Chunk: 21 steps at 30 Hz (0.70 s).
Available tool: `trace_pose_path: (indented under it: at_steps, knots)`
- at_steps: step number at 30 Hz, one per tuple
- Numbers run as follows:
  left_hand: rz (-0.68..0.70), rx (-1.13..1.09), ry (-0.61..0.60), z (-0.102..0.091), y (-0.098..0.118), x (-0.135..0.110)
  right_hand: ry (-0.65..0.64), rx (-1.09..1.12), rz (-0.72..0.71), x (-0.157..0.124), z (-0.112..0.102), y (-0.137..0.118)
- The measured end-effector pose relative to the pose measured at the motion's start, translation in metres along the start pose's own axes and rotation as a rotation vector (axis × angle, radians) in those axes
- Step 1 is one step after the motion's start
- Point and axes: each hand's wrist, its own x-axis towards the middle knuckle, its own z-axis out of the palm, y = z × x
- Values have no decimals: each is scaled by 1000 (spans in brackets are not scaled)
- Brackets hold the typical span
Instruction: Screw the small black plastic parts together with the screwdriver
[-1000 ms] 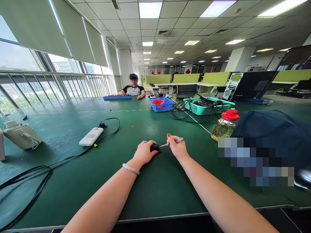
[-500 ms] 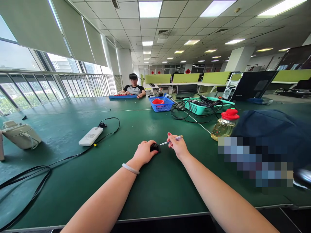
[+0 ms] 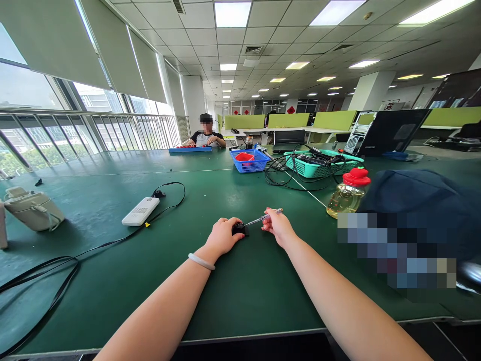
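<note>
My left hand (image 3: 224,235), with a pale bangle at the wrist, is closed around a small black block-shaped part (image 3: 239,228) resting on the green table (image 3: 225,301). What kind of part it is cannot be made out. My right hand (image 3: 277,225) grips a thin screwdriver (image 3: 259,219) with a clear handle. Its shaft slants down to the left, and the tip meets or nearly meets the black part. The palm side of the left hand is hidden.
Left of my hands lie a white power bank (image 3: 141,211) and a black cable (image 3: 75,260). Beyond are a blue basket (image 3: 250,165) and a green basket (image 3: 308,170) of cables. A red-lidded bottle (image 3: 347,195) stands by a dark cloth bag (image 3: 421,210). A person (image 3: 206,135) sits across.
My right hand has shifted slightly and turned on the screwdriver, which lies a little flatter. My left hand stays on the black part. The person across has drawn a hand back.
</note>
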Motion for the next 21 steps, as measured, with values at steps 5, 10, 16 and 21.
trace_pose_path:
  at_steps: [5,10,16,21]
  knots:
    - [5,-7,-3,0,0,0,4,1,45,0,-1,-1]
    - [7,-3,-1,0,1,0,-46,-26,42,-4,4,-1]
    - [-3,-4,-11,-2,3,-2,-56,72,42,-3,2,-2]
    - [32,-21,-2,-3,4,-3,-99,193,67,-5,1,-6]
